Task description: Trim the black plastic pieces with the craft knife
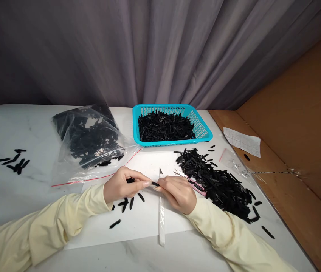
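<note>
Between my two hands is a small black strip (155, 184), one end pinched by each. My left hand (123, 184) is closed on its left end, thumb against the fingertips. From the other side my right hand (179, 192) grips it with bent fingers. Under my right hand lies a craft knife (162, 223), its dark blade tip pointing away from me and its handle wrapped in white. Pink-handled scissors or tweezers (199, 188), partly hidden, lie by the black pile. Several loose black strips (124, 204) lie below and behind my left hand on a white sheet (98, 227).
A blue plastic basket (171, 144) holds many black strips. Left of it lies a clear zip bag (92, 139) of black strips. A large loose pile (219, 185) spreads at right, beside a cardboard box (299, 113) with a paper slip (242, 141). A few strips (15, 162) lie far left.
</note>
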The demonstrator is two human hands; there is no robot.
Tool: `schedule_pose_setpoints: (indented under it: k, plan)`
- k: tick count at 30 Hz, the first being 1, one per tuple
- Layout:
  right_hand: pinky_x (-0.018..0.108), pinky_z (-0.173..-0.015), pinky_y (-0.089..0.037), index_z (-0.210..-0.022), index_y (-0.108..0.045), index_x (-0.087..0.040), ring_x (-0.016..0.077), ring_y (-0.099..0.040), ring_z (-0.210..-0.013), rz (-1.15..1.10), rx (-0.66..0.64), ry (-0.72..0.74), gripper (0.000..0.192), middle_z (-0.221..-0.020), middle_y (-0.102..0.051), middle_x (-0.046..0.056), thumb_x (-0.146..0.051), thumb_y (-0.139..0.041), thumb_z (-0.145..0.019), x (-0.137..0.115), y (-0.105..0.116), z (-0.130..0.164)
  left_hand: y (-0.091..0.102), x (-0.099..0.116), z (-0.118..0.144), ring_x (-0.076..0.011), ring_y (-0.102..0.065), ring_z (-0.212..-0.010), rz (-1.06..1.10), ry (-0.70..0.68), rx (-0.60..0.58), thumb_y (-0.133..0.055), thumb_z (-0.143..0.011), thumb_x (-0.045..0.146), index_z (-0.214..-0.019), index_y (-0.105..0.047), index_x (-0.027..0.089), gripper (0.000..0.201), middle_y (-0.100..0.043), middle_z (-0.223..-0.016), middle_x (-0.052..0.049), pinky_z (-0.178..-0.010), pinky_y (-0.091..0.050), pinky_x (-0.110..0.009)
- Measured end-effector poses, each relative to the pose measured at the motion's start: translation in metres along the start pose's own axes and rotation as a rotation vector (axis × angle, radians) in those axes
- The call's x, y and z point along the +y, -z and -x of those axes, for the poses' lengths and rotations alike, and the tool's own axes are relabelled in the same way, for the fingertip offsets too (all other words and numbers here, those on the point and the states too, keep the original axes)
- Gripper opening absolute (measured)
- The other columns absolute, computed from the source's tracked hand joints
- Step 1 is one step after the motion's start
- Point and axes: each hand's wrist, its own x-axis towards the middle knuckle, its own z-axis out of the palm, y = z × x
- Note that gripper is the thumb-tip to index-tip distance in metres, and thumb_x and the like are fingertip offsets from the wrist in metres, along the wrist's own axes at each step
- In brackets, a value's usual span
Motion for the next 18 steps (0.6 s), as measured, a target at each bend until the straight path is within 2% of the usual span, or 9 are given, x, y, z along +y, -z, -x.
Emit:
schedule_pose_setpoints:
  k: [6,13,18]
  plan:
    - [0.025,-0.049,-0.031,-0.078,-0.054,-0.013,0.0124,-0.045,-0.049,-0.003,0.009,0.001,0.018,-0.055,-0.053,0.002,-0.016,-0.040,-0.090,0.0001,-0.0011,0.0013,-0.0007,0.0011,-0.0004,-0.0033,-0.024,-0.033,0.011,0.018,0.019,-0.064,-0.069,0.034,-0.076,-0.068,0.006,0.029,-0.031,-0.034,0.009,-0.033,-0.017,-0.018]
    - [0.025,-0.048,-0.030,-0.076,-0.053,-0.014,0.0124,-0.045,-0.049,0.008,-0.051,-0.046,0.024,-0.055,-0.051,0.001,-0.018,-0.036,-0.092,0.0002,-0.0001,0.0004,-0.0005,-0.0004,-0.0002,-0.0035,-0.023,-0.033,-0.028,0.001,0.020,-0.061,-0.072,0.029,-0.072,-0.067,0.007,0.024,-0.033,-0.034,0.008,-0.034,-0.016,-0.019]
    - [0.025,-0.048,-0.030,-0.075,-0.054,-0.014,0.0123,-0.045,-0.049,0.012,-0.068,-0.053,0.027,-0.054,-0.051,0.001,-0.019,-0.034,-0.093,0.0000,0.0009,-0.0008,-0.0011,-0.0001,-0.0015,-0.0039,-0.023,-0.034,-0.011,-0.001,0.025,-0.060,-0.072,0.029,-0.068,-0.065,0.008,0.022,-0.029,-0.034,0.009,-0.035,-0.016,-0.019]
